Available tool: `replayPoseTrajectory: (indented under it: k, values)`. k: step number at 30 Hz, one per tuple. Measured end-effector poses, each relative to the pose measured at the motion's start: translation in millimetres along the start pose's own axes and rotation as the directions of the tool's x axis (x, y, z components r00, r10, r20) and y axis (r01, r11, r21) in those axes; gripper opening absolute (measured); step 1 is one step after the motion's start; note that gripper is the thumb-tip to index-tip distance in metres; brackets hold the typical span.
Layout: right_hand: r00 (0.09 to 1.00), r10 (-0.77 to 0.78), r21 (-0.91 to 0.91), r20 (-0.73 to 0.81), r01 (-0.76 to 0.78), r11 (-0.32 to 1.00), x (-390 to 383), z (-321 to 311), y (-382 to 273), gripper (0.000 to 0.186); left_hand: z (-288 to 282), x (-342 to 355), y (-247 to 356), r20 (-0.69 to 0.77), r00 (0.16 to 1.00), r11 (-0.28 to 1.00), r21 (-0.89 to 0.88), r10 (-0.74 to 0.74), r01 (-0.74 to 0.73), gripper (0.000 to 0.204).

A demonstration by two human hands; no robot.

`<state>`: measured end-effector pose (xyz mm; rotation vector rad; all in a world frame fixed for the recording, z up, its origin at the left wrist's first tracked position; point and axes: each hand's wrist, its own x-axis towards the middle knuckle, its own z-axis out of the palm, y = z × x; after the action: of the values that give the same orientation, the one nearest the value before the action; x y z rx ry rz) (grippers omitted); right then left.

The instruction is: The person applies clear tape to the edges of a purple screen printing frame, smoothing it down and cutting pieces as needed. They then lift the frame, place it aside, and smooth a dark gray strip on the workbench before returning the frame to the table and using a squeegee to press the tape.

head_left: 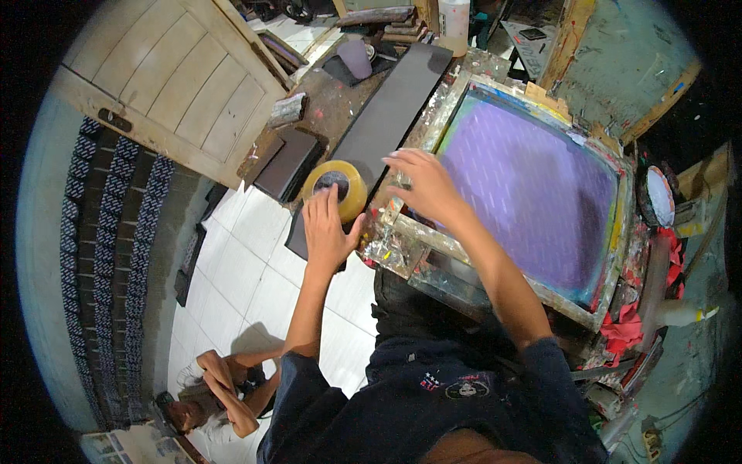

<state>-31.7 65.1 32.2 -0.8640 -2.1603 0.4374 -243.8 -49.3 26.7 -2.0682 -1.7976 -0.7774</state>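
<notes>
My left hand [326, 236] reaches up to a roll of yellowish clear packing tape [355, 193]. Its fingers are stretched and spread over the roll's near edge, with the thumb held apart. The tape lies flat on a long dark grey strip [386, 104] that runs along the worktable. To the right, my right hand [429, 184] hovers by the left corner of a wooden-framed printing screen [533, 182] with purple mesh. Its fingers are bent and apart, and I make out nothing held in them. The screen's frame is crusted with paint.
Dark flat blocks [287, 164] sit left of the strip. Farther back are a purple cup [355, 59] and a plastic bottle [454, 27]. Red cloth [622, 332] hangs at the screen's right. Another person [220, 394] sits on the tiled floor at lower left, near a panelled door [182, 77].
</notes>
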Motion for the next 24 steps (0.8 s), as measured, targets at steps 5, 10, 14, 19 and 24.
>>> replayPoseTrajectory:
  k: [5, 10, 14, 19, 24]
  values:
    - [0.966, -0.011, 0.250, 0.260, -0.057, 0.966, 26.9, 34.9, 20.9, 0.023, -10.4, 2.5, -42.7, 0.243, 0.950, 0.976, -0.141, 0.196, -0.165, 0.041]
    - [0.854, 0.171, 0.490, 0.491, -0.433, 0.757, -32.3, -61.0, -8.8, 0.024, -75.4, 49.9, 5.4, 0.468, 0.808, 0.887, -0.440, 0.358, -0.138, 0.052]
    - [0.733, 0.404, 0.596, 0.547, -0.680, 0.426, -109.7, -137.3, -47.6, 0.020, -134.6, 85.4, 83.2, 0.753, 0.544, 0.842, -0.519, 0.370, 0.147, 0.053]
    - [0.631, 0.716, 0.566, 0.297, -0.721, 0.400, -237.9, -203.9, -80.1, 0.017, -110.4, 94.2, 95.0, 0.785, 0.299, 0.796, -0.594, 0.542, 0.117, 0.056]
    - [0.440, 0.895, 0.530, 0.070, -0.777, 0.340, -328.0, -270.6, -115.1, 0.011, -132.9, 107.0, 126.4, 0.713, 0.456, 0.845, -0.477, 0.533, -0.242, 0.056]
